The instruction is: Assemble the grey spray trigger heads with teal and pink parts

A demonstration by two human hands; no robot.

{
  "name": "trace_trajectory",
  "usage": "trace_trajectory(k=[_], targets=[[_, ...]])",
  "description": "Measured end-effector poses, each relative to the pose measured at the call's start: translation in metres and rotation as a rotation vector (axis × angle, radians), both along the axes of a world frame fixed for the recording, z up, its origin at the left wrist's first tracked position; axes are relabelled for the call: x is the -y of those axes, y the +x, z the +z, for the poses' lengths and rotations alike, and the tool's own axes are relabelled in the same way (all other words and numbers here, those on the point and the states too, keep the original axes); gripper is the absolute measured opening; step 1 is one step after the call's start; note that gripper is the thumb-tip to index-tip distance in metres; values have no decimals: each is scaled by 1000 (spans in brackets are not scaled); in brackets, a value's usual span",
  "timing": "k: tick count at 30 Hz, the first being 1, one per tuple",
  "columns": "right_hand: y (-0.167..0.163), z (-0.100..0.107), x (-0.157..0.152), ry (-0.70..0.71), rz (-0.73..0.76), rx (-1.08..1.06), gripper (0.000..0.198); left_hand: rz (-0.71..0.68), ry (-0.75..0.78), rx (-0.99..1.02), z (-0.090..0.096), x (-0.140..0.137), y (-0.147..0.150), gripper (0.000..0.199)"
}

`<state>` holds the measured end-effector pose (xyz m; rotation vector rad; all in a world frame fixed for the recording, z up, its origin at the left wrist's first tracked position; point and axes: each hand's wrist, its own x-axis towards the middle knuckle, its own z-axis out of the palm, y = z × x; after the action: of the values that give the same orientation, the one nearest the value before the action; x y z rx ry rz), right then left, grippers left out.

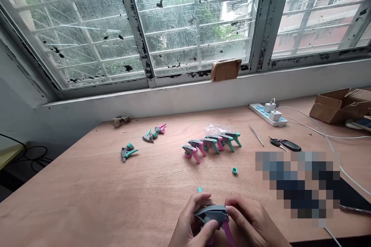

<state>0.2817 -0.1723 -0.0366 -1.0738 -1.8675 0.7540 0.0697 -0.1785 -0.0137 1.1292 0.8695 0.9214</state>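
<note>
Near the table's front edge, my left hand (194, 220) is wrapped around a grey spray trigger head (213, 213) with a pink lever, its thumb on the near side. My right hand (251, 218) pinches the front nozzle end of that trigger head between thumb and forefinger; the nozzle itself is mostly hidden by the fingertips. A small teal tip (199, 189) sticks up behind my left fingers; what it belongs to is hidden. Beyond my hands lies a loose teal ring-shaped cap (234, 170). Farther back stands a row of several grey trigger heads (189, 149) with pink or teal levers.
At the left lie a teal-levered trigger head (127, 153) and more trigger heads (153, 135). Behind the row is a clear plastic bag (217, 129). To the right are tweezers (256, 135), keys (278, 143), a power strip (268, 115), cables, a cardboard box (333, 106) and a blurred patch.
</note>
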Motion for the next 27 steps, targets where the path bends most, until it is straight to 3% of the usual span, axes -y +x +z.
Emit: trace_trajectory(k=[11,15,20,27], targets=[[-4,5,3,-8,-12,-57,23,49,98,-45,-8,-3,1,57],[-2,6,0,-6,-2,-15,30,41,163,-108,-7,-3,-1,54],[-1,8,-2,-20,-5,48,44,-15,222,-244,-1,-3,-2,36],[-1,7,2,-17,-13,-49,28,29,109,-124,1,-1,0,49]])
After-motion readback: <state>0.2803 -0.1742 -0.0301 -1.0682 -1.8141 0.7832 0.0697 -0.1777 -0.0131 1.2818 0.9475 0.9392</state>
